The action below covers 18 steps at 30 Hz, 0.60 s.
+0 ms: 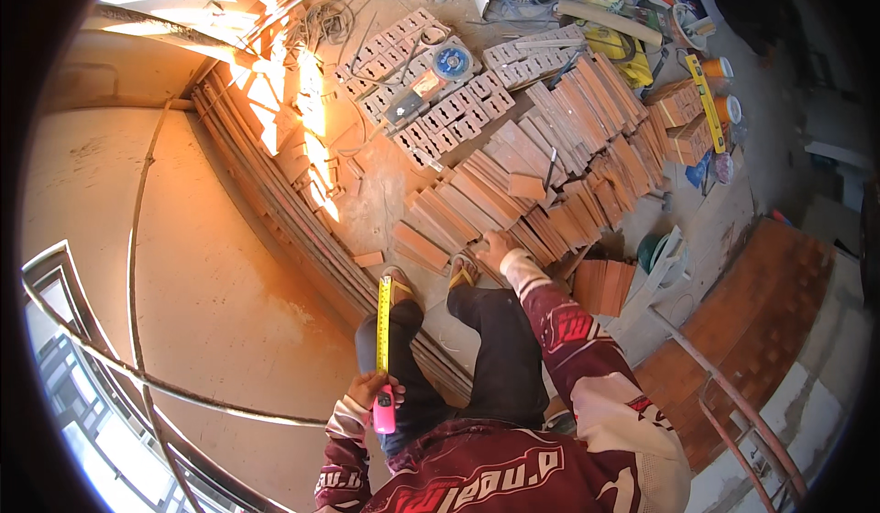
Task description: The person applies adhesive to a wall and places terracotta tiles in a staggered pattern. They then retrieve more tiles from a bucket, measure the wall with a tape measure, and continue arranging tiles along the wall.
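My left hand is closed round a pink tape measure. Its yellow blade is drawn out and points away from me, over my left leg toward my foot. My right hand reaches forward to the near edge of a large pile of reddish clay tiles, its fingers apart. It is at the tiles, but whether the fingertips press on one is too small to tell. Beside that hand is my right sandalled foot. A dark pencil-like stick lies on the pile.
An angle grinder with a blue disc rests on hollow bricks beyond the tiles. Long pipes run along the left wall. A yellow spirit level leans by brick stacks at right. Metal bars stand at lower right.
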Motion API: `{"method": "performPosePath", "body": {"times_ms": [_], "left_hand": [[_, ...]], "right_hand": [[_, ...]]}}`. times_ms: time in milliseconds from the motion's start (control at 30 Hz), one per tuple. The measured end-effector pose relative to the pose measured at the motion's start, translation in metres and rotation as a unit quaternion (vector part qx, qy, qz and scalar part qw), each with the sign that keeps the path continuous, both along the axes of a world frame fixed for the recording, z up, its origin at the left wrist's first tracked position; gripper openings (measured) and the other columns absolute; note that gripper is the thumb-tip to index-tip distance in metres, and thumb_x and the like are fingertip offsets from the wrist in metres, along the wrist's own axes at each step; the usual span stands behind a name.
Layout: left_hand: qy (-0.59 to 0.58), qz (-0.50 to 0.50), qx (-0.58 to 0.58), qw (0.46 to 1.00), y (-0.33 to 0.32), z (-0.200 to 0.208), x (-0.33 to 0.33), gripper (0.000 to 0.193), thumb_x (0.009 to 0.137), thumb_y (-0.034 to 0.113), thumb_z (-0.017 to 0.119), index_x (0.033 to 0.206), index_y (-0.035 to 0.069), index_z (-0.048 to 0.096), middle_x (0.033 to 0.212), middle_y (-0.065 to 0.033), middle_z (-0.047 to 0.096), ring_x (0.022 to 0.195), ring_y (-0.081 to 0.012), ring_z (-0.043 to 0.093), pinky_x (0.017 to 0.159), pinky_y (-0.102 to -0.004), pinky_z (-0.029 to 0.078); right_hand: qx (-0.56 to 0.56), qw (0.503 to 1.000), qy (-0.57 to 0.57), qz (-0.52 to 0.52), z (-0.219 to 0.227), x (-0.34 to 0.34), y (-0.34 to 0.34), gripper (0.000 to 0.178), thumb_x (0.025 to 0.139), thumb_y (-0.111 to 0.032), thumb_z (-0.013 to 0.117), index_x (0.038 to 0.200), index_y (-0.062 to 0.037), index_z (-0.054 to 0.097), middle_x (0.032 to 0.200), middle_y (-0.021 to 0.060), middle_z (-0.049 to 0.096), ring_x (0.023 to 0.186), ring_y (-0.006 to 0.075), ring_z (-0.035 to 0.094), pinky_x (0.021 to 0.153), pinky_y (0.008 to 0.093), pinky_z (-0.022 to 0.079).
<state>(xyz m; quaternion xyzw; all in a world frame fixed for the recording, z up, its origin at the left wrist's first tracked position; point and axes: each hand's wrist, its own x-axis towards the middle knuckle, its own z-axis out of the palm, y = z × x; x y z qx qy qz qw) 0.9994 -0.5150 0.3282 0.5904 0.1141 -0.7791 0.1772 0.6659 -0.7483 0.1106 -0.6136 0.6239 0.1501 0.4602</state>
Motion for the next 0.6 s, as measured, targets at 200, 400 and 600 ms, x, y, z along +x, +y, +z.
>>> {"method": "performPosePath", "body": {"times_ms": [200, 400, 600], "left_hand": [[-0.047, 0.114, -0.086, 0.989, -0.052, -0.111, 0.01, 0.027, 0.099, 0.025, 0.051, 0.094, 0.0, 0.06, 0.083, -0.0166, 0.069, 0.066, -0.027, 0.069, 0.061, -0.0378, 0.059], [-0.015, 0.135, -0.197, 0.971, -0.106, -0.217, 0.017, 0.029, 0.1, 0.026, 0.05, 0.093, 0.0, 0.061, 0.082, -0.0155, 0.069, 0.067, -0.0245, 0.068, 0.062, -0.0374, 0.058], [-0.028, 0.092, -0.231, 0.968, -0.148, -0.294, 0.022, 0.03, 0.101, 0.025, 0.049, 0.092, 0.0, 0.061, 0.087, -0.0175, 0.069, 0.07, -0.0263, 0.068, 0.067, -0.0391, 0.058]], "right_hand": [[-0.118, 0.985, 0.082, 0.096, -0.092, 0.022, -0.127, 0.091, 0.073, -0.036, 0.08, 0.146, -0.0116, 0.03, 0.144, 0.0219, 0.038, 0.134, 0.0397, 0.035, 0.108, 0.0478, 0.035], [-0.147, 0.977, 0.107, 0.108, -0.134, 0.027, -0.162, 0.099, 0.069, -0.035, 0.084, 0.147, -0.0072, 0.028, 0.149, 0.0233, 0.032, 0.14, 0.0401, 0.026, 0.114, 0.0451, 0.026], [-0.184, 0.98, 0.024, 0.071, -0.125, 0.013, -0.169, 0.081, 0.068, -0.029, 0.08, 0.135, 0.0007, 0.045, 0.136, 0.0246, 0.046, 0.128, 0.0396, 0.043, 0.106, 0.0458, 0.037]]}}
